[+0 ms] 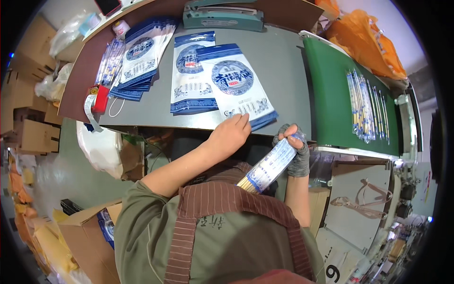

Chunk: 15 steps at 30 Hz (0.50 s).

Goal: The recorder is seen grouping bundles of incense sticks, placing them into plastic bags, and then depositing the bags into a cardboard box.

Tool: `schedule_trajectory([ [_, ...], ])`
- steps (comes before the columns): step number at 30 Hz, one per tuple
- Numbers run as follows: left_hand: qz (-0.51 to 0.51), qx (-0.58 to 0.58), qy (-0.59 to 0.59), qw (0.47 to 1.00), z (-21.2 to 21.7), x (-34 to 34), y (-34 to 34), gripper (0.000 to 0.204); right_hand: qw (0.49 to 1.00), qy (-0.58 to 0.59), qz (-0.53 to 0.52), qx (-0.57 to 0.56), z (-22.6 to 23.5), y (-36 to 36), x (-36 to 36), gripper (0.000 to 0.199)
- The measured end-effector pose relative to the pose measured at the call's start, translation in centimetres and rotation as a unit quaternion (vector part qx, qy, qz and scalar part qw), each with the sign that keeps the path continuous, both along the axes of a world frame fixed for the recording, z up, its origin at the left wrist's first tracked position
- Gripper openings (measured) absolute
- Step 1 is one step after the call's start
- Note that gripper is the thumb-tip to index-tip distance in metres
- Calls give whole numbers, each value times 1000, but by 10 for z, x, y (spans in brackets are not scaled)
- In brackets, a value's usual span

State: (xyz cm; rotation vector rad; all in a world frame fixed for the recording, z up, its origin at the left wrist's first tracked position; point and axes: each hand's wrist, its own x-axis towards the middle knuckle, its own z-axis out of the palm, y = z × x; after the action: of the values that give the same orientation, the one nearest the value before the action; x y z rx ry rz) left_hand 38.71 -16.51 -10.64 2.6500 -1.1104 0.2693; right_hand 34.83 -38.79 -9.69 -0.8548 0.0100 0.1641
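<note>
In the head view, the right hand (295, 142), in a grey fingerless glove (299, 163), was closed around the upper end of a wrapped bundle of sticks (270, 163), just below and right of the frame's centre. The left hand (230, 134) touched the lower part of a white and blue pouch (232, 83); whether it pinched this pouch, I could not tell. The pouch overlapped another pouch (191, 92) on the grey table (286, 71). A pile of similar pouches (140, 52) lay upper left, near a red tape dispenser (100, 98). A teal device (222, 18) stood at upper centre. At right, a green board (326, 94) carried wrapped sticks (362, 111). Cardboard boxes (35, 135) occupied the far left.
</note>
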Motion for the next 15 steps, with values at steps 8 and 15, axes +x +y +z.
schedule_trajectory([
  [8,84,-314,267,907,-4,18,15,23,999,12,29,-44,8,13,9,23],
  [15,86,-317,175,928,-7,10,-2,22,981,-62,25,-180,30,70,28,23],
])
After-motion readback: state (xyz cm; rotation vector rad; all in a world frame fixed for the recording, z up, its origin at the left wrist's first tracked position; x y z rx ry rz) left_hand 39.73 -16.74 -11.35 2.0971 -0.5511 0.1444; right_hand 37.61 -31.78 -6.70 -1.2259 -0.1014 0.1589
